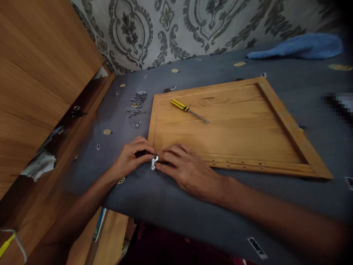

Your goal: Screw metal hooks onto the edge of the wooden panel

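Observation:
A silver metal hook (153,164) stands at the near left corner of a framed wooden panel (226,129), which lies flat on the grey cloth. Finger and thumb of my left hand (132,156) are pinched together at the hook's upper end; any small part between them is hidden. My right hand (190,171) rests over the panel's near edge, its thumb and fingertips closed on the hook from the right. On the panel, behind my hands, lies a screwdriver (184,106) with a yellow and black handle. Small dark holes (235,164) run along the near rail.
Several thin metal hooks (138,99) lie left of the panel on the grey patterned cloth (124,198). A wooden cabinet (46,73) borders the left side. A blue cloth (300,46) lies at the back right, before a patterned wall covering (168,33).

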### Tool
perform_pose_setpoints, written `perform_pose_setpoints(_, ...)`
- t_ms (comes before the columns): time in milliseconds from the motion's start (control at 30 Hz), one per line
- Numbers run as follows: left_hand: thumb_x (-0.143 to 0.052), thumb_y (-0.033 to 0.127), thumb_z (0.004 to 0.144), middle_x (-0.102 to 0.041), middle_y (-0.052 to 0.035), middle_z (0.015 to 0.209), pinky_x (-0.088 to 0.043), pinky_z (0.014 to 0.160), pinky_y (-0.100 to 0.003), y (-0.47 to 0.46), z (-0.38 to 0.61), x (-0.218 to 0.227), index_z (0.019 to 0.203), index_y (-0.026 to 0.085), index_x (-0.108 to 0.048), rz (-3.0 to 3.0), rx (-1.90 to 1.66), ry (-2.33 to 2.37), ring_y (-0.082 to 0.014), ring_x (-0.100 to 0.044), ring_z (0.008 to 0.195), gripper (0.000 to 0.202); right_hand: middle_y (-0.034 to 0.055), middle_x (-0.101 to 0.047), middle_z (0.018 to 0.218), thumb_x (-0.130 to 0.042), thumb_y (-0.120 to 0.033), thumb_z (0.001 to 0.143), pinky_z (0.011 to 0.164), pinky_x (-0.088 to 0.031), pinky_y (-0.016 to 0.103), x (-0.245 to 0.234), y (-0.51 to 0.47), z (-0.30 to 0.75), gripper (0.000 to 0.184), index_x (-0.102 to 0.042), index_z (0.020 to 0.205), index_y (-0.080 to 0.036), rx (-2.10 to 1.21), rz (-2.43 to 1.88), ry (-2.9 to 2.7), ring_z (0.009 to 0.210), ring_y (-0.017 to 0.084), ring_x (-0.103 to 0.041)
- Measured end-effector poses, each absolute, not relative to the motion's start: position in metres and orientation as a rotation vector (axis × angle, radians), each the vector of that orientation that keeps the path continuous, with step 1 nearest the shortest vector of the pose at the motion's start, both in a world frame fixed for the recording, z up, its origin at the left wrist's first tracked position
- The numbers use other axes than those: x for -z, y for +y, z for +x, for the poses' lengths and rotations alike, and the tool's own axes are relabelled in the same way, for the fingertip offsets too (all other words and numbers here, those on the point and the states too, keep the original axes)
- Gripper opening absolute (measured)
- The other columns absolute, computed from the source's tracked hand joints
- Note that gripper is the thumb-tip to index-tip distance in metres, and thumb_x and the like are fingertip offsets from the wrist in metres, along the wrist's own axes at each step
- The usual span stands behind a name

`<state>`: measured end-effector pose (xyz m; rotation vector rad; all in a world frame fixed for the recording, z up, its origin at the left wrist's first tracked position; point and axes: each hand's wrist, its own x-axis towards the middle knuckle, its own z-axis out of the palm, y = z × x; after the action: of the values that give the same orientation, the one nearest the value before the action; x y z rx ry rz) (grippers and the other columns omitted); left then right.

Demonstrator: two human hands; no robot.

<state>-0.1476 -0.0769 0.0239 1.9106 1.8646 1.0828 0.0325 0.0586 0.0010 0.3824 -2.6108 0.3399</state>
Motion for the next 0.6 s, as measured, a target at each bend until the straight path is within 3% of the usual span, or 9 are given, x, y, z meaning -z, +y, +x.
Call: perform_pose_setpoints(600,-0.063,0.021,0.09,-0.068,-0.0022,0.088,-0.05,0.077,-0.026,-0.078,-0.149,-0.037,0.096,0.019,-0.068,2.061,-0.912,1.82,-0.0123,-0.061,0.085,0.008,0.0086,-0.066,0.104,-0.044,-0.019,0.1,0.088,-0.041,0.042,-0.002,0.058,0.032,0.024,-0.066,0.11,-0.016,-0.385,0.356,-2.626,0.099,0.024,-0.051)
